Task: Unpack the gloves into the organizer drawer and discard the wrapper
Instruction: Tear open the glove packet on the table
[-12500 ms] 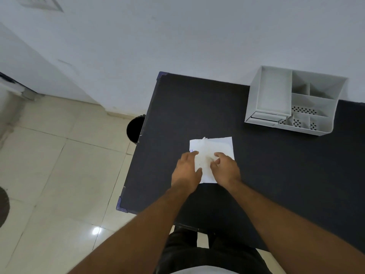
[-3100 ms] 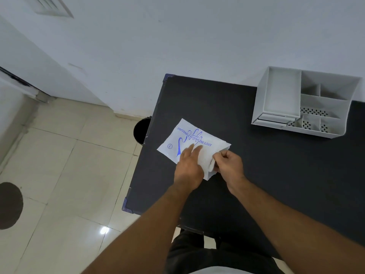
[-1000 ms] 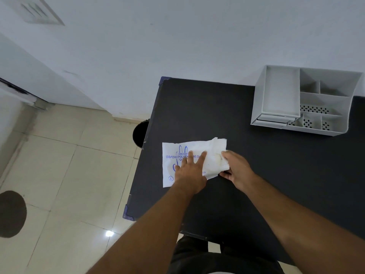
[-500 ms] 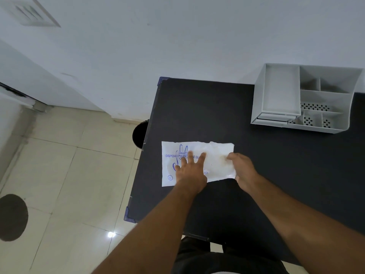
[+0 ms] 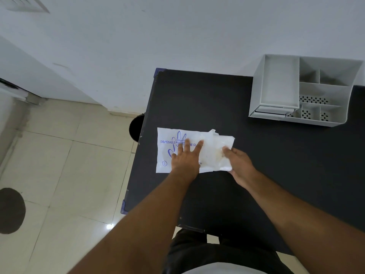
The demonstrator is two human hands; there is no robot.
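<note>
The white wrapper (image 5: 178,149) under my left hand (image 5: 185,159) bore blue print reading "DISPOSABLE", then letters my fingers partly covered, ending in "GL"; a smaller line above began "EMBOSS"; a blue outline of a hand sat behind the words. Near its lower left corner stood a circled "L".

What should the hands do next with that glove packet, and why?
Probably the right hand should keep pulling the gloves sideways out of the wrapper. The left hand lies flat on the printed wrapper, pinning it to the table, and the gloves are only partly out at the torn end.
</note>
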